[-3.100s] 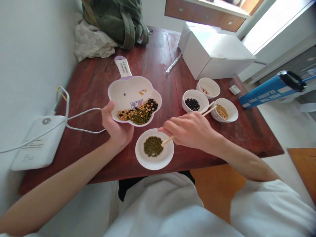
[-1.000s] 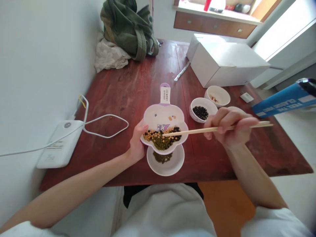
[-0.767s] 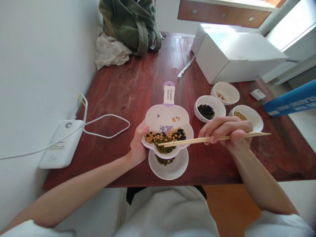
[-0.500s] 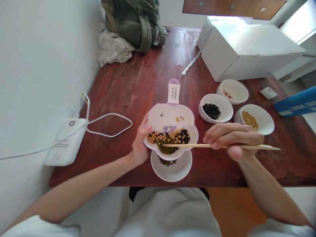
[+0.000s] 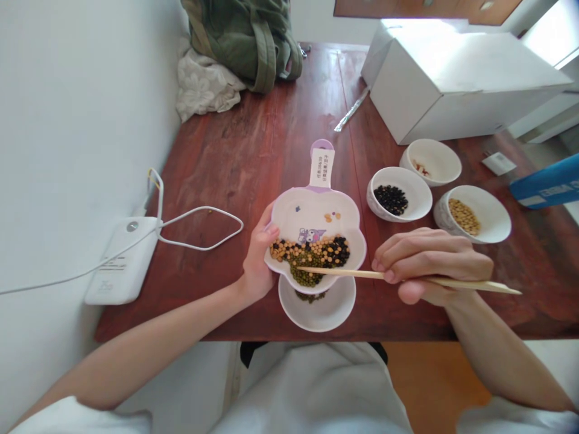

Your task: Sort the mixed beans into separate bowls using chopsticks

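Note:
My left hand (image 5: 260, 256) grips the left rim of a white and purple flower-shaped dish (image 5: 289, 208) with a labelled handle pointing away from me. Yellow, black and green beans (image 5: 312, 259) lie mixed along the dish's near side. My right hand (image 5: 429, 265) is closed around wooden chopsticks (image 5: 344, 273), whose tips touch the green beans in the dish. Below the dish's near edge, partly covered by it, is a white bowl (image 5: 319, 316) with some green beans inside.
To the right stand white bowls holding black beans (image 5: 391, 199), yellow beans (image 5: 464, 217) and a few reddish bits (image 5: 421, 169). Behind are a white box (image 5: 452, 90) and a green bag (image 5: 244, 42). A power bank (image 5: 122, 262) with a cable lies left; a blue object (image 5: 549, 184) lies right.
The chopstick tips have shifted slightly left and towards me among the green beans. My right hand has moved a little lower; my left hand still holds the dish.

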`<state>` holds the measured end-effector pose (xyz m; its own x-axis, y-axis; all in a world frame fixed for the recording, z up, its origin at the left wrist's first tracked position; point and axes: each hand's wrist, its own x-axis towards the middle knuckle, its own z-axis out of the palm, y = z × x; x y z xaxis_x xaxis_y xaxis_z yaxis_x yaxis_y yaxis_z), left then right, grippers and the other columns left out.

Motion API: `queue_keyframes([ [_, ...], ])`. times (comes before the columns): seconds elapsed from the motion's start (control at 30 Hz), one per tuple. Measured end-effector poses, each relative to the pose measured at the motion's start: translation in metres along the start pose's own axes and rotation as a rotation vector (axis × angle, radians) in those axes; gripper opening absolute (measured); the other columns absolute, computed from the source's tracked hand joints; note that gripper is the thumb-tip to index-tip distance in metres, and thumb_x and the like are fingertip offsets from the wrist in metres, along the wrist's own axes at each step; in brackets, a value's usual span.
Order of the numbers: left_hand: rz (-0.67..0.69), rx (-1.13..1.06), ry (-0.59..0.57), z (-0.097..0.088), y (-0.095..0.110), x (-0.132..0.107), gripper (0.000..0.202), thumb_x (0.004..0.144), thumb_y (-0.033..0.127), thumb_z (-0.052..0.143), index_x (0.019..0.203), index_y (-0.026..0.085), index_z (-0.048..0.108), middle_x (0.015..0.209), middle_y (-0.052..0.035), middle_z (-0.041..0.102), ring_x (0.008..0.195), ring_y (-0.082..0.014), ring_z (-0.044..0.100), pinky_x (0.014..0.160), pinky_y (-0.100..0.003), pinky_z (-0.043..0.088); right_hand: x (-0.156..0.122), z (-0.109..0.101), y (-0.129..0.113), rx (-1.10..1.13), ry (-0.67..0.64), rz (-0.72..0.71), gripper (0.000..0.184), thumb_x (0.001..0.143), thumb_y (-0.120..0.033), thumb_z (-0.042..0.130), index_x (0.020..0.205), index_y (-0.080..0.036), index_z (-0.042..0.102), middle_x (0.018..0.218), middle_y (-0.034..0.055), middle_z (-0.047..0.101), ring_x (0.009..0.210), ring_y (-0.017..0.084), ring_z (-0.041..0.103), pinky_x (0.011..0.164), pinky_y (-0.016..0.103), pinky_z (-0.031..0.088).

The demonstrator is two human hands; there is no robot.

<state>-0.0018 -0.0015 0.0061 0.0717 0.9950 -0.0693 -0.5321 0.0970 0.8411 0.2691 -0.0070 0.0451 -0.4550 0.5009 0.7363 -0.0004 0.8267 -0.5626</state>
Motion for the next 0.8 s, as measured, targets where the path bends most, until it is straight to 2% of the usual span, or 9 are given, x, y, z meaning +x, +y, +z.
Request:
queue_keyframes([
  [0.1, 0.037, 0.022, -0.064, -0.002, 0.001, 0.000, 0.044, 0.097, 0.047, 0.072, 0.135, 0.027, 0.083, 0.140, -0.0078, 0.085, 0.149, -0.0422, 0.071, 0.128, -0.056, 0.057, 0.000, -0.002, 0.001, 0.029, 0.005, 0.014, 0.018, 0.112, -0.033, 0.082, 0.100, -0.020, 0.085, 0.074, 0.0042, 0.080, 0.065, 0.021, 0.083, 0.058, 0.027, 0.070],
  [0.23, 0.059, 0.045, -0.032, -0.007, -0.001, -0.001, 0.042, 0.098, 0.044, 0.075, 0.136, 0.028, 0.085, 0.138, -0.0084, 0.086, 0.149, -0.0410, 0.071, 0.126, -0.053, 0.059, -0.001, 0.000, 0.002, 0.085, 0.004, 0.039, 0.024, 0.113, -0.035, 0.080, 0.099, -0.016, 0.084, 0.075, 0.0069, 0.079, 0.066, 0.022, 0.082, 0.059, 0.029, 0.070],
  [0.3, 0.063, 0.046, -0.039, -0.011, -0.004, -0.002, 0.047, 0.096, 0.041, 0.077, 0.140, 0.026, 0.083, 0.137, -0.0083, 0.087, 0.150, -0.0413, 0.070, 0.126, -0.052, 0.059, -0.003, 0.002, 0.002, 0.113, 0.032, 0.068, 0.029, 0.113, -0.038, 0.079, 0.098, -0.015, 0.085, 0.075, 0.0076, 0.079, 0.065, 0.022, 0.081, 0.060, 0.030, 0.070],
  [0.4, 0.070, 0.044, -0.062, -0.014, -0.007, -0.002, 0.054, 0.096, 0.040, 0.075, 0.147, 0.021, 0.080, 0.142, -0.0089, 0.085, 0.150, -0.0410, 0.070, 0.127, -0.051, 0.058, -0.005, 0.007, 0.002, 0.154, 0.103, 0.101, 0.033, 0.114, -0.042, 0.077, 0.096, -0.015, 0.086, 0.073, 0.0082, 0.079, 0.064, 0.022, 0.080, 0.059, 0.031, 0.069],
  [0.5, 0.070, 0.060, -0.034, -0.014, -0.007, -0.003, 0.050, 0.101, 0.039, 0.070, 0.147, 0.023, 0.080, 0.146, -0.0075, 0.084, 0.152, -0.0381, 0.070, 0.127, -0.047, 0.057, -0.006, 0.009, 0.003, 0.165, 0.132, 0.084, 0.033, 0.115, -0.040, 0.076, 0.095, -0.014, 0.085, 0.073, 0.0089, 0.078, 0.066, 0.023, 0.081, 0.059, 0.031, 0.070],
  [0.63, 0.063, 0.067, -0.042, -0.012, -0.005, -0.004, 0.051, 0.100, 0.042, 0.072, 0.147, 0.024, 0.080, 0.146, -0.0078, 0.084, 0.152, -0.0392, 0.069, 0.128, -0.051, 0.057, -0.006, 0.010, 0.001, 0.177, 0.100, 0.093, 0.031, 0.112, -0.038, 0.080, 0.093, -0.013, 0.084, 0.075, 0.0095, 0.078, 0.066, 0.023, 0.080, 0.058, 0.031, 0.069],
  [0.8, 0.076, 0.080, -0.083, -0.011, -0.003, -0.004, 0.051, 0.099, 0.047, 0.072, 0.142, 0.023, 0.082, 0.147, -0.0097, 0.083, 0.154, -0.0402, 0.067, 0.131, -0.053, 0.054, -0.005, 0.012, -0.003, 0.205, 0.121, 0.132, 0.035, 0.112, -0.038, 0.081, 0.088, -0.013, 0.081, 0.072, 0.0084, 0.077, 0.063, 0.021, 0.078, 0.056, 0.030, 0.068],
])
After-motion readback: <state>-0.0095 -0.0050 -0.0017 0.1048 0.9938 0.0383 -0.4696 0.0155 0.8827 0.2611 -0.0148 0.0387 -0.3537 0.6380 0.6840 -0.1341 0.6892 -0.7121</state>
